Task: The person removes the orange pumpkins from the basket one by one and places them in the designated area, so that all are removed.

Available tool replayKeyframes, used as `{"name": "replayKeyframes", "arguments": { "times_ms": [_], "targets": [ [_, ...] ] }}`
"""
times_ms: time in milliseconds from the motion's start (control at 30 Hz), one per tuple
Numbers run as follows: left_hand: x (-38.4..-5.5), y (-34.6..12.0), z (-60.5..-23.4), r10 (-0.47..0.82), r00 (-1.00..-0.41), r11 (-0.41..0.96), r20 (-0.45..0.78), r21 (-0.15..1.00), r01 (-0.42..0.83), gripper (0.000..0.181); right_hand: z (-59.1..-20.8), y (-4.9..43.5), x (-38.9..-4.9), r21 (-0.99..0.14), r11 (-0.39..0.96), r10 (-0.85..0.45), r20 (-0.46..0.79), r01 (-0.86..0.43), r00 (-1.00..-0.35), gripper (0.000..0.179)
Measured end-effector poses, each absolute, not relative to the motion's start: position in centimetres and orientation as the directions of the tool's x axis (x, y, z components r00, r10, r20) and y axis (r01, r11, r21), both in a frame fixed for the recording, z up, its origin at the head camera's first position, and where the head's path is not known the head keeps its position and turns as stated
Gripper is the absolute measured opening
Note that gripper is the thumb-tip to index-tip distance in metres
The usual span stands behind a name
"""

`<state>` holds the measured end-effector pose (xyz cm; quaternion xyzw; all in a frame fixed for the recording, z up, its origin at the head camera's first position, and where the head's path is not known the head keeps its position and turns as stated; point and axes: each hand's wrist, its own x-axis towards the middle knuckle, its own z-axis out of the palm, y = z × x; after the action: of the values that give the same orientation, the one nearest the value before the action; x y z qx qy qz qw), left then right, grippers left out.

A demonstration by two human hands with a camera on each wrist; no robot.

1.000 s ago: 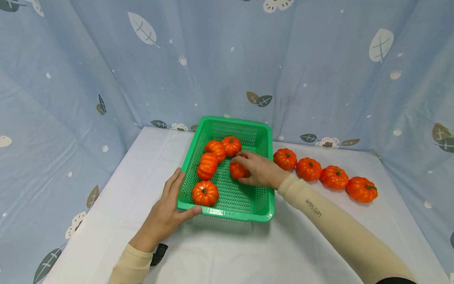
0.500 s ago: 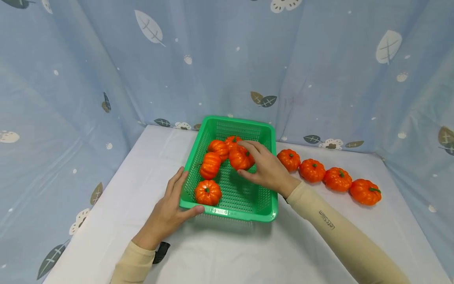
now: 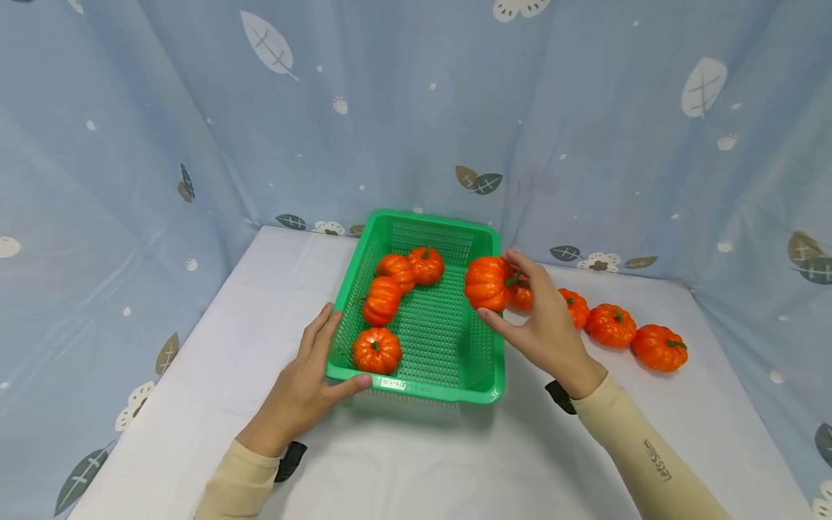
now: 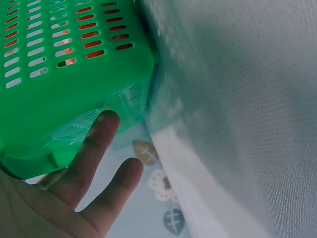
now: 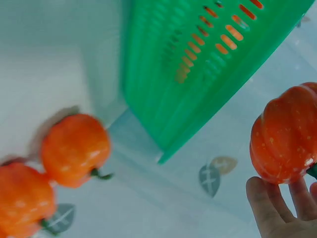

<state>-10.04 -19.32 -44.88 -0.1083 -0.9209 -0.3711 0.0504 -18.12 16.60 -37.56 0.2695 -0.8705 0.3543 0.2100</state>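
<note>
My right hand (image 3: 552, 325) pinches a small orange pumpkin (image 3: 486, 284) between thumb and fingers, raised over the right rim of a green plastic basket (image 3: 448, 394). In the right wrist view the held pumpkin (image 5: 285, 134) shows its ribbed side above the fingertips. At the basket's front left corner lies my left hand (image 3: 302, 390), thumb on the front rim and fingers straight along the outer left side. The left wrist view has a straight finger (image 4: 94, 153) at the perforated wall. Several pumpkins (image 3: 381, 301) sit inside the basket, mostly along its left side.
To the basket's right, a row of several pumpkins (image 3: 611, 325) stands on the white-covered table (image 3: 403, 462). The leftmost pumpkin (image 3: 521, 295) is partly hidden behind the right hand and held pumpkin. A blue patterned curtain (image 3: 403, 108) hangs at the back and sides.
My right hand has lifted the pumpkin from the basket's floor and carried it rightward, over the right rim. My left hand has stayed at the basket's corner.
</note>
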Motion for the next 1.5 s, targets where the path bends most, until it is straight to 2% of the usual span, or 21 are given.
{"name": "replayKeyframes", "arguments": {
  "times_ms": [200, 333, 733, 1500],
  "targets": [
    [-10.0, -19.3, -44.8, 0.166, -0.97, 0.702, 0.177, 0.67, 0.242, 0.107, -38.1, 19.8, -16.3, -0.536, 0.664, -0.2, 0.544, -0.521, -0.815, 0.093],
    [-10.0, -19.3, -44.9, 0.166, -0.97, 0.703, 0.179, 0.668, 0.244, 0.106, -38.6, 21.3, -15.3, -0.533, 0.699, -0.166, 0.528, -0.477, -0.833, 0.092],
    [-9.9, -19.6, -45.1, 0.152, -0.974, 0.7, 0.17, 0.677, 0.227, 0.105, -41.3, 21.9, -14.7, -0.514, 0.714, -0.248, 0.448, -0.474, -0.859, 0.09],
    [-10.1, -19.3, -45.0, 0.159, -0.97, 0.699, 0.182, 0.673, 0.241, 0.106, -43.2, 22.7, -14.8, -0.469, 0.783, -0.253, 0.363, -0.41, -0.897, 0.085]
  ]
}}
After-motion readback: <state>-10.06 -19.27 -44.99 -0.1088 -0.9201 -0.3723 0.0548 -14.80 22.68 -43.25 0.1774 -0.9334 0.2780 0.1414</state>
